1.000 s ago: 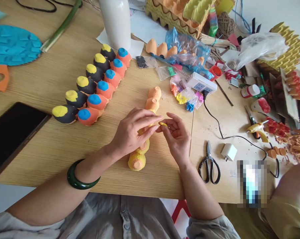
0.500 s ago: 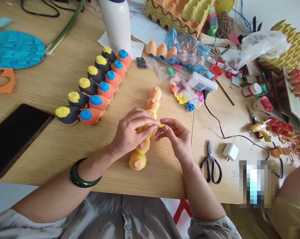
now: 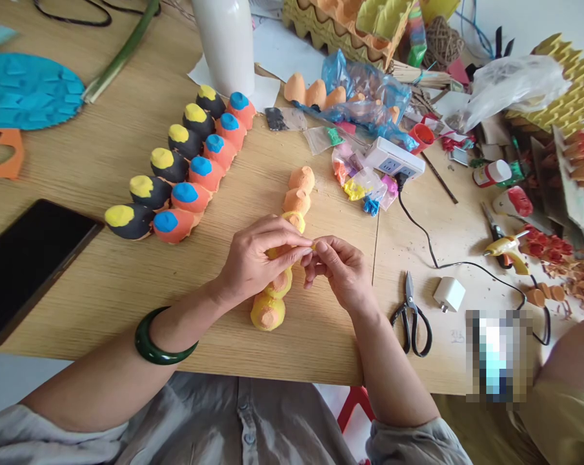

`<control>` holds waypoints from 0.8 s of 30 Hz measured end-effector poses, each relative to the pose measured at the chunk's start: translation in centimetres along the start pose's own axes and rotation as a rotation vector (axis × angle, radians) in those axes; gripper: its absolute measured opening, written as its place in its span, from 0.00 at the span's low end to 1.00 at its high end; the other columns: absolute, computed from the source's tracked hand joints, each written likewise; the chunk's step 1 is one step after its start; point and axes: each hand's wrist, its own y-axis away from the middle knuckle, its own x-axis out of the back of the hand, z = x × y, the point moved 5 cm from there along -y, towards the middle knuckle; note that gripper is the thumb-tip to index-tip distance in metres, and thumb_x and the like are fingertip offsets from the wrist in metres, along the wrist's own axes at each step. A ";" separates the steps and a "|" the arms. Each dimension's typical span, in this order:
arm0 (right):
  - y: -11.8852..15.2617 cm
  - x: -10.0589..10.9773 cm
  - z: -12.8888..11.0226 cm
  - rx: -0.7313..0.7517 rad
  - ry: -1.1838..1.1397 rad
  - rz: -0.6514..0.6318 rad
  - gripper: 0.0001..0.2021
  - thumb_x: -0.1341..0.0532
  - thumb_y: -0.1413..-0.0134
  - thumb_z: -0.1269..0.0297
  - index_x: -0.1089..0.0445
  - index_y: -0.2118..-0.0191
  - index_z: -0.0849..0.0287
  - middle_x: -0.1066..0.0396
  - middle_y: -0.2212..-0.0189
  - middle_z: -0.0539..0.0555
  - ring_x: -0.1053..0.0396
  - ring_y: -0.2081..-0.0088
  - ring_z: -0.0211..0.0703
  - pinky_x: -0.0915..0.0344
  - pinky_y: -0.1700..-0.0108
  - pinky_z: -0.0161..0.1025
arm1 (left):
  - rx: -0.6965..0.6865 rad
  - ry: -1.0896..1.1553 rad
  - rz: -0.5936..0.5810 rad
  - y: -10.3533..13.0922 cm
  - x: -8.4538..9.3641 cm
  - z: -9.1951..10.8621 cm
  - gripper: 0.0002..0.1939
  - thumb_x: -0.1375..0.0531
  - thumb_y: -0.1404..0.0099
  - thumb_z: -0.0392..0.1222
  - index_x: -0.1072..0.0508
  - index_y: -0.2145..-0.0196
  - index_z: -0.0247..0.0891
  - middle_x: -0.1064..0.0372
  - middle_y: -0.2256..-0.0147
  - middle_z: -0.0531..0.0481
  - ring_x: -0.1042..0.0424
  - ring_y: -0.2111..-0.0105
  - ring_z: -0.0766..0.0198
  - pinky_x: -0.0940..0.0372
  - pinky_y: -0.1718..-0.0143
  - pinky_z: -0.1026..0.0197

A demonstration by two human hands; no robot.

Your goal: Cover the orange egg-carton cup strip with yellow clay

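Note:
My left hand (image 3: 265, 252) and my right hand (image 3: 337, 268) meet fingertip to fingertip, both pinching a small bit of yellow clay (image 3: 313, 246) that is mostly hidden. Below them on the table lies a strip of egg-carton cups (image 3: 268, 312). Its near cups are coated yellow with orange tops, while the two far ones are bare orange. My left hand covers the strip's middle. Farther left stand a row of black cups with yellow tops (image 3: 168, 165) and a row of orange-red cups with blue tops (image 3: 207, 171), side by side.
A phone (image 3: 35, 265) and a blue oval piece (image 3: 30, 90) lie at the left. A white bottle (image 3: 226, 48) stands behind. Black-handled scissors (image 3: 410, 316), a white adapter (image 3: 449, 294), a power strip (image 3: 393, 158) and clay packets (image 3: 357, 187) are right. Another person's arm (image 3: 575, 358) shows lower right.
My right hand's fingers have curled in closer to my left fingertips, and less of the yellow clay shows between them. The view has shifted slightly.

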 end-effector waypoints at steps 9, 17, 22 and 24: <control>0.1 0.1 -0.2 0.004 -0.030 -0.003 0.18 0.29 0.40 0.47 0.23 0.66 0.58 0.24 0.73 0.48 0.29 0.78 0.34 0.24 0.75 0.34 | 0.080 0.042 -0.064 -0.1 -0.2 -0.3 0.07 0.33 0.29 0.46 0.15 0.57 0.45 0.16 0.60 0.48 0.19 0.58 0.59 0.26 0.51 0.56; 0.2 0.1 -0.7 0.050 0.091 0.061 0.18 0.28 0.41 0.47 0.24 0.68 0.58 0.23 0.74 0.48 0.27 0.79 0.34 0.24 0.74 0.35 | -0.094 -0.141 -0.046 0.1 -0.3 0.3 0.06 0.35 0.27 0.41 0.16 0.59 0.44 0.17 0.64 0.50 0.20 0.62 0.61 0.27 0.56 0.59; 0.2 -0.1 -0.7 0.039 0.143 0.081 0.19 0.27 0.43 0.45 0.24 0.67 0.58 0.23 0.76 0.48 0.27 0.79 0.35 0.24 0.75 0.35 | -0.231 -0.275 -0.039 0.2 -0.4 0.8 0.07 0.37 0.26 0.39 0.17 0.62 0.42 0.18 0.65 0.50 0.22 0.65 0.62 0.28 0.60 0.60; 0.2 -0.1 -0.7 0.032 0.140 0.079 0.19 0.27 0.44 0.46 0.24 0.68 0.58 0.24 0.76 0.48 0.28 0.79 0.35 0.24 0.74 0.35 | -0.262 -0.270 -0.021 0.3 -0.4 0.9 0.06 0.36 0.27 0.37 0.18 0.61 0.42 0.19 0.65 0.50 0.23 0.66 0.63 0.29 0.61 0.60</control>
